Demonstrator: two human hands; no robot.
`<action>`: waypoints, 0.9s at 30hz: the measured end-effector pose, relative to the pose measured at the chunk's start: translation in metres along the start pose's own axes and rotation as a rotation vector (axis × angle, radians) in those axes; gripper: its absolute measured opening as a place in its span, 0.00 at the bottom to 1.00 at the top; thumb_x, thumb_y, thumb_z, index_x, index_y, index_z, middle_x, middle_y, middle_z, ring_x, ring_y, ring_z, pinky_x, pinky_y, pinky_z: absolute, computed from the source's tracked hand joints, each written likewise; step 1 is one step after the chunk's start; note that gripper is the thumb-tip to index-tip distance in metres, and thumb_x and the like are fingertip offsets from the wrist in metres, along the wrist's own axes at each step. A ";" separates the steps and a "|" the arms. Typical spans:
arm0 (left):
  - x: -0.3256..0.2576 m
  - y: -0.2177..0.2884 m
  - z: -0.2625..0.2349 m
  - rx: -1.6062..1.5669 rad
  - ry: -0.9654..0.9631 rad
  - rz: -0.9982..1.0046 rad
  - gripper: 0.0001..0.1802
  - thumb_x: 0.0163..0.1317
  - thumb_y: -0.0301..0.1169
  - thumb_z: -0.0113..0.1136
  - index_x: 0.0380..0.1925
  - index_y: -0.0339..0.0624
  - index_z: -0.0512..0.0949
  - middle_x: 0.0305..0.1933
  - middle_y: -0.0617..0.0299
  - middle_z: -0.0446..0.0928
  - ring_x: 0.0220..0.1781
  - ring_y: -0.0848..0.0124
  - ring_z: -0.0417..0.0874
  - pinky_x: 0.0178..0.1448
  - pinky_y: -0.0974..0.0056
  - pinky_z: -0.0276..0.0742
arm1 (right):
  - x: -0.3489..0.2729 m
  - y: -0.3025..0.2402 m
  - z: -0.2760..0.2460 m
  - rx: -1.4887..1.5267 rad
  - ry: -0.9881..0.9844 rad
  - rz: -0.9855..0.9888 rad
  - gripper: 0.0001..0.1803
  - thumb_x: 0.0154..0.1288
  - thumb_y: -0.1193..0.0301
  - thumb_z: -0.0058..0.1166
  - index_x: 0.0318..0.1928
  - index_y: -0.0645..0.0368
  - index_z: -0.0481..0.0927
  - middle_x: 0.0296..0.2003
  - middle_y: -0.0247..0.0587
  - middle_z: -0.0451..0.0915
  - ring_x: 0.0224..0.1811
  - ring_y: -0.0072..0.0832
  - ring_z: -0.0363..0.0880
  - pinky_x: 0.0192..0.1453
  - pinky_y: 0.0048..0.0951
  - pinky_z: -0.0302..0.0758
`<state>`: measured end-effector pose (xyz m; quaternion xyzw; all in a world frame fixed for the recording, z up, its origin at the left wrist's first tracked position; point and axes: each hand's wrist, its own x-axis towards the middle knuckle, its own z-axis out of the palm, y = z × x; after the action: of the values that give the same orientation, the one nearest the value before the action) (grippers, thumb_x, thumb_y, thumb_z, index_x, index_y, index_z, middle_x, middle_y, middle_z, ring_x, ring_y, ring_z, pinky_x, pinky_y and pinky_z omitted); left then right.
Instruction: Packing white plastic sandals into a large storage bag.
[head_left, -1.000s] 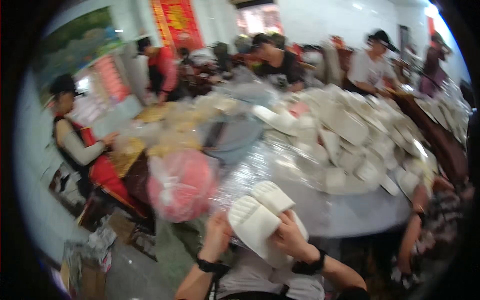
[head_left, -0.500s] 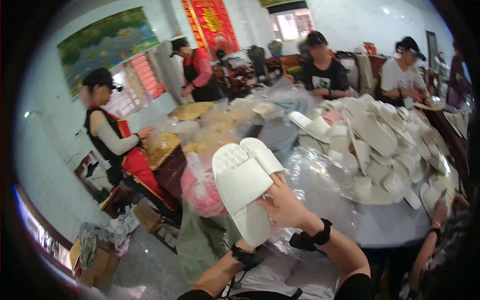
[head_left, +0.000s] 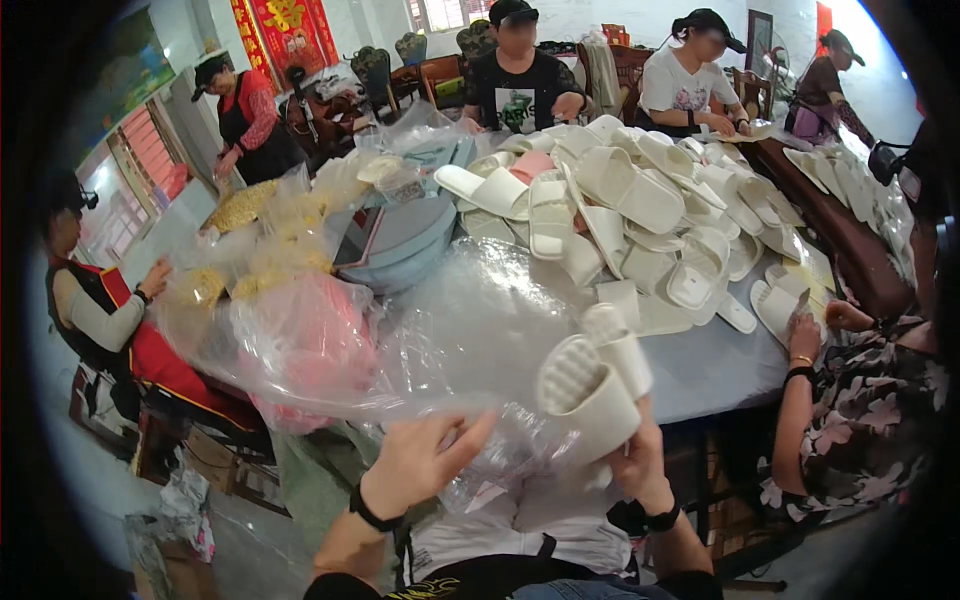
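In my right hand [head_left: 640, 462], closed around its sole side, is a pair of white slippers [head_left: 603, 408] with a quilted footbed, held tilted above the table's near edge. One slipper lies against the other. My left hand [head_left: 425, 462] is to the left of the slippers, slightly smeared, its fingers curled at the raised edge of a clear plastic bag [head_left: 455, 325]. That bag spreads over the table in front of me. Farther off, a large heap of white slippers [head_left: 640, 200] covers the table's right side.
A pink bundle in clear plastic [head_left: 305, 345] sits on the left, beside a stack of grey-blue pieces [head_left: 400, 240]. Bags of yellowish pieces [head_left: 245, 207] lie beyond. Close on the right, a co-worker's hands [head_left: 810, 330] handle a slipper. Other people work around the table.
The slippers have moved right and lower in my right hand. My left hand has come out from behind them to the plastic's edge. My view has swung right.
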<state>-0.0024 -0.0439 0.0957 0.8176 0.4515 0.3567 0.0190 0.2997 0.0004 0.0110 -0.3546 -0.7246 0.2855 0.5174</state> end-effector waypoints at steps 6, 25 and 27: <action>0.033 -0.038 0.070 -0.109 -0.330 0.029 0.36 0.55 0.19 0.65 0.67 0.49 0.73 0.43 0.53 0.81 0.40 0.55 0.83 0.43 0.56 0.80 | -0.046 -0.010 -0.057 -0.197 0.334 0.126 0.19 0.56 0.81 0.58 0.51 0.69 0.80 0.55 0.53 0.77 0.62 0.49 0.71 0.65 0.40 0.67; -0.002 -0.053 0.073 0.396 -0.304 -0.125 0.21 0.61 0.24 0.59 0.56 0.45 0.77 0.75 0.48 0.67 0.77 0.53 0.67 0.71 0.19 0.47 | -0.046 -0.020 -0.003 -0.210 -0.607 -0.171 0.33 0.44 0.84 0.58 0.57 0.60 0.83 0.63 0.48 0.76 0.68 0.56 0.69 0.71 0.54 0.66; -0.011 -0.058 0.074 0.417 -0.222 -0.212 0.14 0.63 0.25 0.59 0.49 0.42 0.80 0.75 0.46 0.66 0.77 0.51 0.67 0.69 0.17 0.48 | -0.042 -0.020 0.003 -0.239 -0.625 -0.166 0.35 0.46 0.85 0.57 0.61 0.60 0.81 0.66 0.48 0.75 0.71 0.58 0.67 0.74 0.53 0.64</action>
<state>-0.0038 0.0043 0.0139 0.7861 0.5936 0.1601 -0.0635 0.3010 -0.0457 0.0026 -0.2480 -0.9029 0.2503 0.2463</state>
